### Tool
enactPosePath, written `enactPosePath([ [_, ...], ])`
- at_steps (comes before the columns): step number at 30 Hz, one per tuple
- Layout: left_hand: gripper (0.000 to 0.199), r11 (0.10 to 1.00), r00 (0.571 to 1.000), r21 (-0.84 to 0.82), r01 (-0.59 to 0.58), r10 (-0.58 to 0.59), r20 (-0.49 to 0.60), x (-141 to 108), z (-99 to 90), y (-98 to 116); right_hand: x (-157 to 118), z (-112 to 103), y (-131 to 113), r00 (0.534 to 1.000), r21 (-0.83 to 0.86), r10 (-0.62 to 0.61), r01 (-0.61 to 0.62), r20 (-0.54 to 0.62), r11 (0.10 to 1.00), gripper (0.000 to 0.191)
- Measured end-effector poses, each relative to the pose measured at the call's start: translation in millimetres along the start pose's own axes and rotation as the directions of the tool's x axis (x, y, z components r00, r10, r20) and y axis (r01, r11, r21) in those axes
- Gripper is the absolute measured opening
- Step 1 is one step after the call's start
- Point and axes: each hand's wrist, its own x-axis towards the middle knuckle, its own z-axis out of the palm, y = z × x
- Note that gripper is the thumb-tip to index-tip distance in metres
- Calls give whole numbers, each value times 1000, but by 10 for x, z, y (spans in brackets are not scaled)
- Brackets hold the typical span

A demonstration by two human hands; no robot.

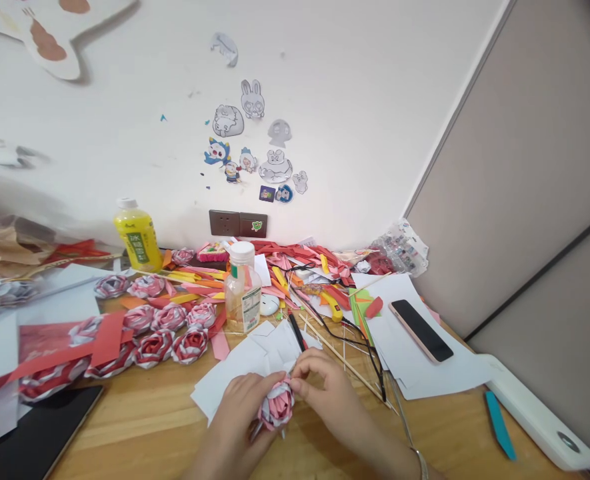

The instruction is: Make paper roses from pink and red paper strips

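Observation:
A pink and white paper rose (277, 404) is held upright above the wooden table, near its front edge. My left hand (242, 417) wraps round its left side and underside, with the thumb along the top. My right hand (325, 387) pinches at the rose's upper right edge, fingertips touching a petal. Just behind my hands lie white paper sheets (242, 360) and a black and red pen (297, 332). More finished paper roses (189, 344), red, pink and white, stand in rows to the left.
A clear jar (243, 293) and a yellow bottle (138, 237) stand behind. Coloured paper strips (295, 257) pile along the wall. At right are a phone (421, 330), thin sticks (347, 363), a teal cutter (499, 425) and a white device (539, 413). A dark tablet (39, 433) lies left.

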Motion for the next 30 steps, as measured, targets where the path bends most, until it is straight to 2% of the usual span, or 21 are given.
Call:
enactPosePath([
  [5,48,999,999,12,-32,32,-2,6,-4,16,7,-13,-12,998,67,53,-55,28,996,20],
  [11,59,1000,1000,-1,-19,19,12,-44,26,-21,-19,9,24,992,114,126,-125,0,986,25],
  [13,59,1000,1000,2,29,-29,0,-68,45,-33,-25,18,35,987,168,157,-163,44,972,31],
  [17,47,988,981,4,155,-154,-117,-97,65,-55,-11,38,61,979,265,184,-200,84,943,33],
  [20,36,985,978,-16,172,-173,-120,-77,40,-64,0,65,83,985,291,168,-169,31,942,35],
  [25,41,976,976,-89,197,-203,-73,-11,-22,-25,-20,89,91,988,283,151,-155,34,946,35],
  [30,40,969,979,-142,203,-203,15,13,-23,-5,-5,5,35,997,31,-53,55,-62,998,23],
])
